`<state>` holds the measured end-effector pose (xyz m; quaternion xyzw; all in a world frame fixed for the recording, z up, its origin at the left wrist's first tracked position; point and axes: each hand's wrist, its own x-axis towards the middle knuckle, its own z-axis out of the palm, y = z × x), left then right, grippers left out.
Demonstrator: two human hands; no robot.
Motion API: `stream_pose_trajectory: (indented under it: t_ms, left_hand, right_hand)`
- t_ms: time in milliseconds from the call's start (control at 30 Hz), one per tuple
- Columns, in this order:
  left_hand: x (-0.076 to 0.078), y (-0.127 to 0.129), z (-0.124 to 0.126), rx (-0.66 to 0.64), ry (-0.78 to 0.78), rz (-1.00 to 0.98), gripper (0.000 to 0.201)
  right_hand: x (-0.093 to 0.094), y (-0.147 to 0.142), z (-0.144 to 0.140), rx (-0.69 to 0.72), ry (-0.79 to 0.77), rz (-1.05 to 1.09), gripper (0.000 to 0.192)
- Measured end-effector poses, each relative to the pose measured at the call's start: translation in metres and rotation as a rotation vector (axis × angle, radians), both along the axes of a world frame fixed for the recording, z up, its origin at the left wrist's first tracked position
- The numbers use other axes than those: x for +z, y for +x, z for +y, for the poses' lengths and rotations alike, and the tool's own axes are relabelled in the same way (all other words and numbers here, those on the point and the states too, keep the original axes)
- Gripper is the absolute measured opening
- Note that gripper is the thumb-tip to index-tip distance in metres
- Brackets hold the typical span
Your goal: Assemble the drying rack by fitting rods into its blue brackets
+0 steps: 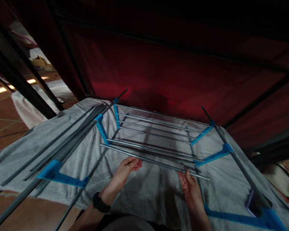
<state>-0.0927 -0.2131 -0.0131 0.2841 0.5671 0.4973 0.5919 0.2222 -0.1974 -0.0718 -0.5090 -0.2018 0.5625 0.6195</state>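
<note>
A thin metal rod (pixel 159 163) lies slanted in front of the rack frame, its left end near a blue bracket and its right end free. My right hand (pixel 189 186) pinches this rod near its right end between thumb and fingers. My left hand (pixel 128 166), with a dark band on the wrist, is just below the rod's left part. Its fingers are loosely bent and apart, with no grip visible. Beyond, several silver crossbars (pixel 154 122) span between blue plastic brackets (pixel 102 130) on the left and blue brackets (pixel 213 157) on the right, which join grey tubes (pixel 240 170).
A bundle of grey tubes (pixel 69 141) lies at the left on a grey blanket (pixel 12 160). Another blue bracket (pixel 60 176) sits near left, and one more (pixel 245 218) near right, beside a dark phone-like object (pixel 256 203). A red cloth panel (pixel 159 70) with dark bars rises behind.
</note>
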Motion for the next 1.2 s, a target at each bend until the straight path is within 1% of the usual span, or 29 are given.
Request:
stream_pose_trajectory:
  t_ms: [67, 133, 200, 267, 333, 400, 467, 567, 667, 733, 800, 933, 1100, 1200]
  left_hand:
    - [0.004, 0.006, 0.0, -0.09, 0.058, 0.142, 0.037]
    - [0.009, 0.01, -0.001, -0.14, 0.159, 0.307, 0.037]
    - [0.015, 0.014, -0.002, -0.155, 0.322, 0.527, 0.036]
    - [0.02, 0.015, -0.004, -0.158, 0.522, 0.79, 0.033]
    - [0.023, 0.015, -0.003, -0.19, 0.674, 1.048, 0.032]
    - [0.021, 0.014, -0.002, -0.278, 0.752, 1.237, 0.034]
    - [0.016, 0.013, 0.0, -0.412, 0.774, 1.34, 0.036]
    - [0.008, 0.013, 0.001, -0.572, 0.718, 1.376, 0.039]
    - [0.004, 0.012, 0.0, -0.636, 0.664, 1.359, 0.041]
    - [0.003, 0.009, 0.002, -0.618, 0.68, 1.363, 0.042]
    - [0.004, 0.006, 0.005, -0.571, 0.72, 1.382, 0.042]
    - [0.008, 0.001, 0.013, -0.503, 0.8, 1.414, 0.042]
    - [0.008, -0.001, 0.018, -0.477, 0.837, 1.43, 0.042]
    - [0.006, -0.001, 0.017, -0.474, 0.833, 1.44, 0.042]
  right_hand:
    - [0.003, -0.003, 0.0, -0.034, 0.004, 0.068, 0.026]
    - [0.006, -0.005, 0.0, -0.047, 0.016, 0.123, 0.025]
    - [0.009, -0.008, -0.001, -0.044, 0.034, 0.164, 0.023]
    - [0.012, -0.011, -0.003, -0.039, 0.056, 0.192, 0.021]
    - [0.016, -0.014, -0.003, -0.038, 0.074, 0.208, 0.021]
    - [0.021, -0.016, -0.004, -0.024, 0.087, 0.219, 0.022]
    - [0.025, -0.018, -0.004, -0.002, 0.1, 0.226, 0.023]
    - [0.03, -0.02, -0.004, 0.015, 0.122, 0.241, 0.024]
    - [0.035, -0.021, -0.004, 0.026, 0.129, 0.257, 0.023]
    - [0.039, -0.021, -0.003, 0.053, 0.128, 0.258, 0.021]
    - [0.045, -0.022, -0.003, 0.08, 0.132, 0.244, 0.021]
    - [0.055, -0.024, 0.001, 0.116, 0.137, 0.197, 0.029]
    - [0.061, -0.024, 0.007, 0.133, 0.147, 0.126, 0.034]
    - [0.063, -0.025, 0.008, 0.127, 0.15, 0.133, 0.034]
